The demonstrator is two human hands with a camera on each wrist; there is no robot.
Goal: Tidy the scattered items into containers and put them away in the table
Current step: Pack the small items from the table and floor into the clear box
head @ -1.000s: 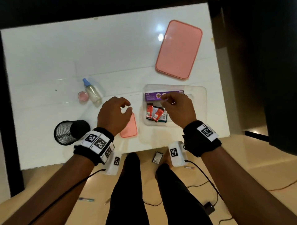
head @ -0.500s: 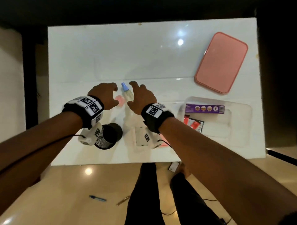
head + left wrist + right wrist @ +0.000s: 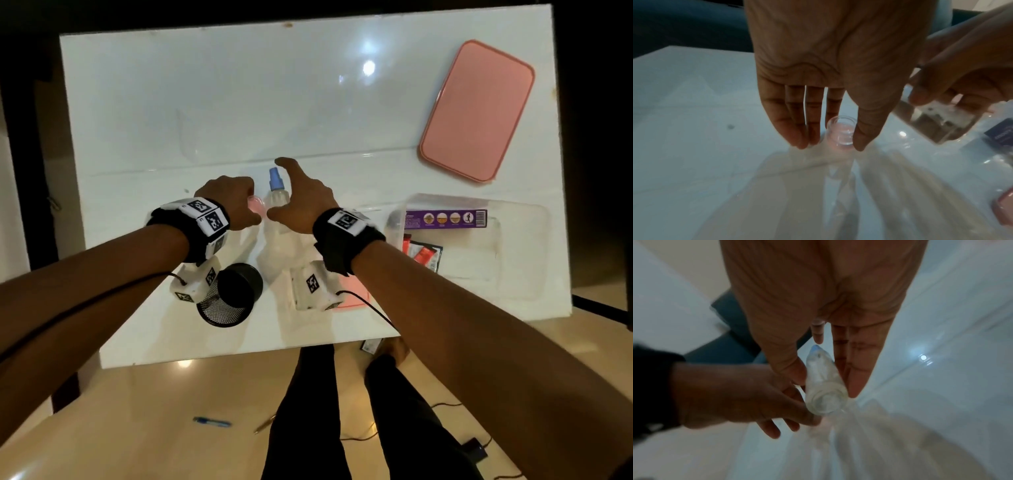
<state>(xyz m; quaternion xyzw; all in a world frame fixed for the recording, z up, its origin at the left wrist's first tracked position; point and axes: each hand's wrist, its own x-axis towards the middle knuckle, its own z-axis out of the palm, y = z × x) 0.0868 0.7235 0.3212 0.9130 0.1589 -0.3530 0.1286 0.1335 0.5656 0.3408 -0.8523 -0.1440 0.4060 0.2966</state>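
A clear spray bottle [image 3: 275, 192] with a blue cap lies mid-table, and a small pink-tinted jar [image 3: 257, 206] stands just left of it. My left hand [image 3: 244, 205] reaches down over the jar [image 3: 841, 132], thumb on one side and fingers on the other, pinching it. My right hand [image 3: 291, 197] covers the bottle [image 3: 824, 386], which sits gripped between thumb and fingers. To the right, a clear container [image 3: 520, 274] holds a purple box [image 3: 445, 219] and red sachets [image 3: 423, 255].
A large pink lid [image 3: 478, 111] lies at the table's [image 3: 205, 102] back right. A black mesh cup [image 3: 229, 299] lies near the front edge under my left wrist. A small pink lid [image 3: 351, 294] shows beneath my right wrist. A pen [image 3: 210, 422] lies on the floor.
Both hands left the container area and moved left to the bottle and jar. Since half a second ago they have lowered and closed round these two things.
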